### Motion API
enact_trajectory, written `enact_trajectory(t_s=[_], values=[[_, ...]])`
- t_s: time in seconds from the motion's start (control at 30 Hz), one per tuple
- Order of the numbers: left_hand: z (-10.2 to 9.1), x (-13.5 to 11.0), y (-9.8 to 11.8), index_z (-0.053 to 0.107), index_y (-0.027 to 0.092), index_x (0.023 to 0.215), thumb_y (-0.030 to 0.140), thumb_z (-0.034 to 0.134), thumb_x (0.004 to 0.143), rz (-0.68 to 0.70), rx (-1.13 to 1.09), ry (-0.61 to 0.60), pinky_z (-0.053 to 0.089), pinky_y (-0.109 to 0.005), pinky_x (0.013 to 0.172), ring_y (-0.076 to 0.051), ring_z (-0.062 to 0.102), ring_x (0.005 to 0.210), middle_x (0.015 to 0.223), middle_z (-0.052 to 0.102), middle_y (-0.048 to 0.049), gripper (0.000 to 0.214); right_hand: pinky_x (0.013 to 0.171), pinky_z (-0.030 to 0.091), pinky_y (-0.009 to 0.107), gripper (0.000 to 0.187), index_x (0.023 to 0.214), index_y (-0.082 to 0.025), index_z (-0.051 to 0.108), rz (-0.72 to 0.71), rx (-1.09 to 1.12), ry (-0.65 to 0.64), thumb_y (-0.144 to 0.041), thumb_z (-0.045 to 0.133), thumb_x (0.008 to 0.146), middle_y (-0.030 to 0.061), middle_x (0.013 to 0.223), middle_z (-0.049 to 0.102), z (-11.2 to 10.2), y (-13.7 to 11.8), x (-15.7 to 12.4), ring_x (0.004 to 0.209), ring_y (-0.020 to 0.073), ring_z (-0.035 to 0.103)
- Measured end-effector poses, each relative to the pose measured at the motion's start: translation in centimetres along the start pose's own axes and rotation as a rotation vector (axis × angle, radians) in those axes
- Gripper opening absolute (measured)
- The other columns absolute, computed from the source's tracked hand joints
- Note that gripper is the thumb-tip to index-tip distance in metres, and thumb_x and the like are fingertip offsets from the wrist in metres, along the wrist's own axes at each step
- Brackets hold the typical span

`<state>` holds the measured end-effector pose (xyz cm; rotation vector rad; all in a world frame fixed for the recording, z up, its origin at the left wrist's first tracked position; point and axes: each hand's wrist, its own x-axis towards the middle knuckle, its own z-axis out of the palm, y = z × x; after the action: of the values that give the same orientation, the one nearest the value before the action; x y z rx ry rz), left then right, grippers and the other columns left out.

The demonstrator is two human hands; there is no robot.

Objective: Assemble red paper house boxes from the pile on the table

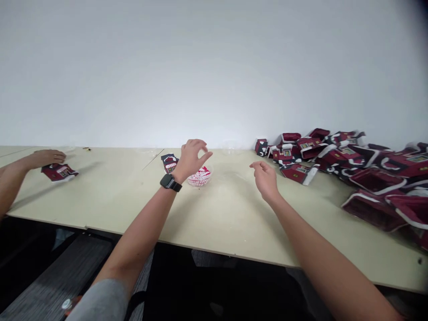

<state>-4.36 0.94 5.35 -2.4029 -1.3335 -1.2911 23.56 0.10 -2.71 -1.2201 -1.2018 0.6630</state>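
Note:
My left hand (192, 159), with a dark watch (170, 182) on its wrist, is raised over the table with thumb and fingers apart. Just behind and below it sits a clear round tub (199, 179) of small red and white pieces, partly covered by the hand. Beside that hand lies a dark red and black house-shaped piece (170, 161) with white trim. To the right, my right hand (265, 180) hovers with curled fingers, its index finger and thumb close together. Whatever may be between those fingertips is too small to make out.
Dark red fabric-like houses (309, 149) with white edges are heaped along the right side. At far left, another person's hand (49, 158) rests on a similar house (60, 173). A clear, faint container (231, 146) stands near the wall. The table's front edge (214, 250) runs below my forearms.

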Motion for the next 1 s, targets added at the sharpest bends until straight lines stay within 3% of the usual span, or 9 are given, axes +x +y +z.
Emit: enact_trajectory(t_s=[0.1,0.23,0.33,0.37,0.43,0.5,0.7,0.83,1.0], values=[[3.0,-0.8,-0.4,0.070,0.021,0.081,0.012,0.050,0.098,-0.053,-0.002,0.033,0.040,-0.056,0.114,-0.032,0.053,0.133,0.132,0.071,-0.0107,0.028,0.060,0.038,0.029,0.025,0.089,-0.024,0.064,0.077,0.047,0.010,-0.047,0.063,0.082,-0.0042,0.064,0.057,0.3,0.1,0.2,0.059,0.0163,0.049],[4.6,-3.1,-1.1,0.074,0.024,0.112,0.005,0.053,0.091,-0.113,-0.003,0.049,0.042,-0.053,0.111,-0.031,0.054,0.132,0.136,0.070,-0.0106,0.036,0.090,0.050,0.040,0.031,0.104,-0.024,0.064,0.013,0.013,-0.018,-0.045,0.060,0.082,0.0051,0.095,0.074,0.7,0.9,0.2,0.091,0.0242,0.067],[4.3,-3.8,-1.4,0.077,0.024,0.106,0.024,0.059,0.101,-0.204,0.069,0.074,0.037,-0.053,0.113,-0.033,0.050,0.135,0.136,0.071,-0.0098,0.018,0.117,0.040,0.052,0.045,0.122,-0.025,0.063,-0.047,-0.082,0.041,-0.043,0.062,0.081,0.0110,0.134,0.070,0.7,1.6,0.4,0.133,0.0325,0.058],[4.0,-3.7,-1.5,0.077,0.024,0.100,0.027,0.055,0.105,-0.230,0.094,0.092,0.036,-0.053,0.113,-0.033,0.049,0.136,0.137,0.071,-0.0089,0.023,0.121,0.036,0.054,0.052,0.129,-0.025,0.061,-0.042,-0.104,0.054,-0.042,0.063,0.080,0.0115,0.142,0.066,0.7,1.8,0.5,0.141,0.0340,0.052],[3.5,-3.5,-1.7,0.077,0.024,0.094,0.020,0.043,0.108,-0.263,0.134,0.129,0.035,-0.051,0.112,-0.031,0.049,0.137,0.139,0.071,-0.0067,0.037,0.124,0.033,0.056,0.063,0.140,-0.027,0.056,-0.007,-0.112,0.061,-0.040,0.064,0.080,0.0121,0.151,0.059,0.5,2.0,0.7,0.149,0.0352,0.044],[3.0,-3.2,-2.1,0.077,0.025,0.102,0.011,0.039,0.105,-0.286,0.179,0.161,0.037,-0.049,0.110,-0.030,0.052,0.136,0.139,0.071,-0.0061,0.041,0.125,0.033,0.056,0.066,0.144,-0.027,0.053,0.019,-0.100,0.064,-0.040,0.062,0.081,0.0130,0.155,0.056,0.3,2.1,0.8,0.151,0.0353,0.043],[0.7,-3.1,-3.4,0.070,0.019,0.127,0.025,0.054,0.100,-0.474,0.334,0.103,0.048,-0.044,0.102,-0.033,0.064,0.122,0.132,0.073,-0.0149,0.032,0.124,0.034,0.056,0.066,0.145,-0.027,0.052,0.030,-0.125,0.062,-0.043,0.060,0.082,0.0128,0.155,0.055,0.4,2.3,0.9,0.149,0.0361,0.044],[-1.0,-3.2,-4.0,0.075,0.017,0.108,0.043,0.050,0.103,-0.720,0.407,-0.072,0.053,-0.040,0.087,-0.034,0.071,0.104,0.109,0.078,-0.0185,0.036,0.123,0.036,0.056,0.066,0.144,-0.027,0.052,0.027,-0.138,0.044,-0.044,0.060,0.081,0.0129,0.154,0.056,0.7,2.6,0.8,0.148,0.0360,0.045],[-1.1,-3.4,-4.9,0.076,0.016,0.085,0.047,0.055,0.100,-0.728,0.403,-0.246,0.053,-0.034,0.084,-0.032,0.072,0.098,0.091,0.078,-0.0192,0.040,0.122,0.038,0.056,0.069,0.145,-0.026,0.051,0.044,-0.124,0.019,-0.045,0.060,0.079,0.0147,0.153,0.056,0.8,2.6,0.8,0.146,0.0359,0.047]])
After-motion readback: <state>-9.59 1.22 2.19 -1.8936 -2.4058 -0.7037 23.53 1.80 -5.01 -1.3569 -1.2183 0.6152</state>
